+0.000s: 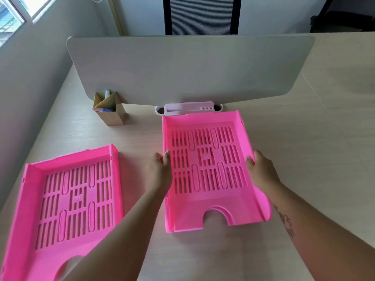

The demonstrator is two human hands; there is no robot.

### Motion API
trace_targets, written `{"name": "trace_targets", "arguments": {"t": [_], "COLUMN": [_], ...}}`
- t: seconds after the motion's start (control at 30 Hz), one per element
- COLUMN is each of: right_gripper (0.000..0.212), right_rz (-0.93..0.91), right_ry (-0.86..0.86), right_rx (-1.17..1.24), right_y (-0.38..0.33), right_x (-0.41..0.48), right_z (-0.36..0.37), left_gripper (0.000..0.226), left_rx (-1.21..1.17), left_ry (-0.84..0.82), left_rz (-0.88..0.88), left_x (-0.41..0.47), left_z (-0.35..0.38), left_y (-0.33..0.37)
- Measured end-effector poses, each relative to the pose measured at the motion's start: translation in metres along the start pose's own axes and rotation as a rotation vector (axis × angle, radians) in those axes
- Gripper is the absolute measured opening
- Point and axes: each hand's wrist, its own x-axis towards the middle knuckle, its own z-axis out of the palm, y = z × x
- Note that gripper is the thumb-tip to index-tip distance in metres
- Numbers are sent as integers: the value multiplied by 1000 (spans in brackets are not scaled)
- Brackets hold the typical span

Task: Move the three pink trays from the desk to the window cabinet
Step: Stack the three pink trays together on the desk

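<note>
Two pink slotted trays are in view on the pale wooden desk [304, 138]. One pink tray [207, 201] lies in the middle, its notched front edge toward me. My left hand [160, 169] grips its left wall, thumb over the rim. My right hand [261, 169] holds its right wall. A second edge shows along that tray's left front side, so it may be two nested trays; I cannot tell. The other pink tray [26, 216] lies at the near left, partly behind my left forearm.
A grey divider panel [182, 67] stands across the desk behind the trays. A cardboard pen holder [110, 112] sits at its left foot and a white plastic organiser [188, 108] at its middle. A mesh office chair [200, 15] is beyond. A window [18, 9] is far left.
</note>
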Motion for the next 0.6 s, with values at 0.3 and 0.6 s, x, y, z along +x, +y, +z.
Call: {"name": "trace_targets", "arguments": {"t": [0.3,0.6], "right_gripper": [40,46], "right_rz": [-2,68], "right_ry": [-136,-157], "right_rx": [190,370], "right_y": [6,23], "right_x": [-18,-19], "right_z": [-5,7], "left_gripper": [45,80], "left_rx": [-15,-82], "left_ry": [-112,-65], "left_rz": [29,-121], "left_x": [-20,-34], "left_z": [-8,2], "left_y": [-16,-28]}}
